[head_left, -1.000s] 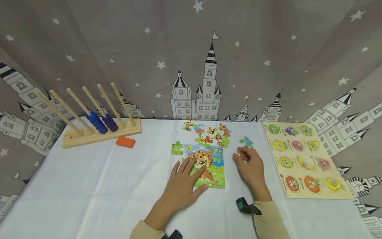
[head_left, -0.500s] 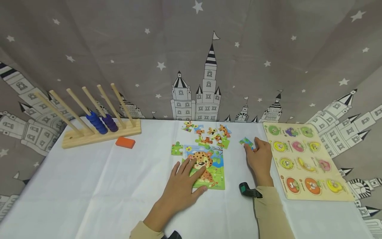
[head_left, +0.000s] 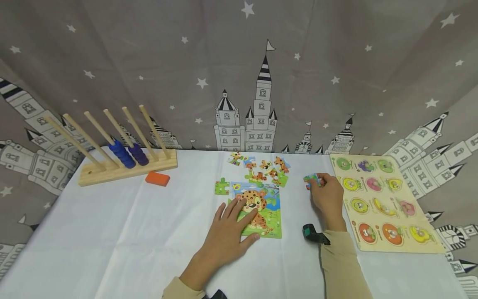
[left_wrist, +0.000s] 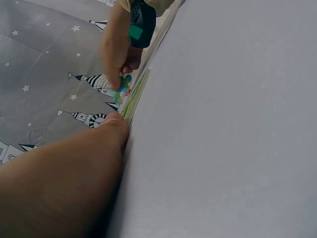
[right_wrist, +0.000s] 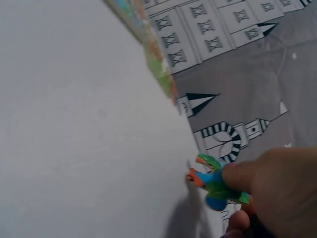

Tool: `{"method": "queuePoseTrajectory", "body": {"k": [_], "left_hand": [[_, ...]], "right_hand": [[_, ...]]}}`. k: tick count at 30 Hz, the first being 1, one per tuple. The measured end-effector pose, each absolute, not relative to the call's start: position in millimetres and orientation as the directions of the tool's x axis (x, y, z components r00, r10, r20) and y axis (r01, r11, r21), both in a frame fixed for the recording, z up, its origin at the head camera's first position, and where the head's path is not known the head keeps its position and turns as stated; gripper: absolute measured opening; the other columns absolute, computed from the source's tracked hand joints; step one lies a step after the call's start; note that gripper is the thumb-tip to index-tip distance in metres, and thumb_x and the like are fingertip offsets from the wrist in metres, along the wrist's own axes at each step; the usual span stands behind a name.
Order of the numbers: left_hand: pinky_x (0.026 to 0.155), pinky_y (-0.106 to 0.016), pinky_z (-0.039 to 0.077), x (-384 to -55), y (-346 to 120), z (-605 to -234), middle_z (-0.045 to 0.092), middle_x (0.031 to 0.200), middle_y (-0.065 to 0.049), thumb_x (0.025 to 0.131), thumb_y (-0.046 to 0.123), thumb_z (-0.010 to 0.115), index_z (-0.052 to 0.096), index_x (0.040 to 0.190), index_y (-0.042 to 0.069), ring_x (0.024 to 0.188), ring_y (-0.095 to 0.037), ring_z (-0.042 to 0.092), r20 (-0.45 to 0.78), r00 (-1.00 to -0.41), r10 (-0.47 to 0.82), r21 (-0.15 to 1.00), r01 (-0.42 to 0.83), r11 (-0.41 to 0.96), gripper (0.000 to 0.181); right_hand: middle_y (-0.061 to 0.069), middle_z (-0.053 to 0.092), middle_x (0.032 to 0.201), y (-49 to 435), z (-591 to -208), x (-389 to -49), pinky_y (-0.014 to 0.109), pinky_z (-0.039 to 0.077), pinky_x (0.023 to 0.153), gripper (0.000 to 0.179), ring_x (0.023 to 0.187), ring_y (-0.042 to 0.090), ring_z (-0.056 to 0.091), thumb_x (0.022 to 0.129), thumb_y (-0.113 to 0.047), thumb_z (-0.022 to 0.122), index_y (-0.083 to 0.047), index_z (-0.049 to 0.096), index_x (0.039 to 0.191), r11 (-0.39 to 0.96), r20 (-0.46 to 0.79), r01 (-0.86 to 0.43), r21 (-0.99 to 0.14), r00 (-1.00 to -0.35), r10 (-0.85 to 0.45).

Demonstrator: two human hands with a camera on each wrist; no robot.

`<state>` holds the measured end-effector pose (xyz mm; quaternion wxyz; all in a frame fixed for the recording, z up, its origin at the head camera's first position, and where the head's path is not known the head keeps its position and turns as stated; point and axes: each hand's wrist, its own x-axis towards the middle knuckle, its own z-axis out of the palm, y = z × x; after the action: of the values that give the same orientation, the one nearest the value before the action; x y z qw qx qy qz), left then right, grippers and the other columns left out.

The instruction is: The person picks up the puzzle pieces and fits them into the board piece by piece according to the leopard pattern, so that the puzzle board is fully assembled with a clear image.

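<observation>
Before a starry curtain, on a white table, a jigsaw

Behind the table hangs the grey curtain, printed with stars and castles. At the right lies a fruit board, pale, with four rows of three. At the far left is a wooden stand with six rods; blue rings sit on the third rod from the left, purple rings on the fourth.

Near the middle lies the jigsaw, showing a spotted cub on grass. The left hand rests on it, fingers straight and spread, thumb at the near edge. The right hand is well apart from the jigsaw, beside the fruit board, its thumb and fingers closed in a pinch.

Just beyond the jigsaw lie several loose pieces, some overlapping. An orange block lies just in front of the stand. A green piece lies flat beside the jigsaw's far left corner. In the right hand's pinch is a blue, green and orange piece, tilted; whether it touches the table I cannot tell.
</observation>
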<state>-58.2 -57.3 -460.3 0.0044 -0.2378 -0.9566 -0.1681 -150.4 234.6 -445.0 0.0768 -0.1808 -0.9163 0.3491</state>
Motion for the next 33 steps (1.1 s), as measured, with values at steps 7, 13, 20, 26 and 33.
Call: {"method": "queuePoseTrajectory", "body": {"k": [7, 13, 20, 26, 33], "left_hand": [[0.125, -0.062, 0.02, -58, -57, -460, 0.037, 0.164, -0.01, 0.097, 0.059, 0.053, 0.05, 0.152, 0.029, 0.156, -0.033, 0.025, 0.089, -0.887, 0.454, 0.326, 0.457, 0.828, 0.062], [0.125, -0.061, 0.02, -58, -58, -461, 0.037, 0.164, -0.01, 0.097, 0.059, 0.054, 0.051, 0.152, 0.029, 0.156, -0.033, 0.025, 0.091, -0.887, 0.453, 0.322, 0.456, 0.829, 0.062], [0.125, -0.061, 0.021, -58, -58, -462, 0.038, 0.164, -0.009, 0.097, 0.061, 0.053, 0.051, 0.151, 0.03, 0.156, -0.033, 0.026, 0.107, -0.885, 0.453, 0.306, 0.463, 0.832, 0.062], [0.125, -0.061, 0.022, -59, -58, -463, 0.038, 0.164, -0.008, 0.097, 0.062, 0.052, 0.051, 0.151, 0.031, 0.156, -0.032, 0.026, 0.112, -0.883, 0.456, 0.293, 0.468, 0.834, 0.062], [0.125, -0.061, 0.022, -58, -58, -462, 0.038, 0.164, -0.009, 0.098, 0.061, 0.052, 0.051, 0.151, 0.03, 0.156, -0.033, 0.026, 0.106, -0.884, 0.455, 0.299, 0.465, 0.833, 0.062]], "right_hand": [[0.015, 0.067, 0.104, 226, -439, -146, 0.03, 0.043, 0.076, 0.031, 0.089, 0.024, 0.058, 0.1, -0.025, 0.059, -0.003, 0.07, 0.119, 0.678, 0.017, 0.176, -0.713, -0.963, 0.268], [0.009, 0.063, 0.1, 211, -431, -140, 0.023, 0.045, 0.062, 0.03, 0.076, 0.015, 0.056, 0.102, -0.02, 0.061, -0.014, 0.066, 0.131, 0.607, -0.025, 0.063, -0.792, -0.997, 0.07], [0.011, 0.072, 0.103, 187, -430, -134, 0.024, 0.052, 0.071, 0.025, 0.085, 0.016, 0.064, 0.096, -0.017, 0.07, -0.013, 0.074, 0.121, 0.597, -0.007, -0.015, -0.802, -0.999, -0.034], [0.006, 0.071, 0.096, 173, -436, -132, 0.027, 0.052, 0.074, 0.025, 0.08, 0.012, 0.063, 0.094, -0.02, 0.073, -0.013, 0.075, 0.118, 0.667, -0.015, -0.054, -0.743, -0.995, -0.097], [0.004, 0.067, 0.095, 168, -443, -133, 0.027, 0.048, 0.073, 0.026, 0.08, 0.013, 0.057, 0.094, -0.019, 0.075, -0.012, 0.075, 0.119, 0.725, 0.009, -0.097, -0.682, -0.992, -0.124]]}}
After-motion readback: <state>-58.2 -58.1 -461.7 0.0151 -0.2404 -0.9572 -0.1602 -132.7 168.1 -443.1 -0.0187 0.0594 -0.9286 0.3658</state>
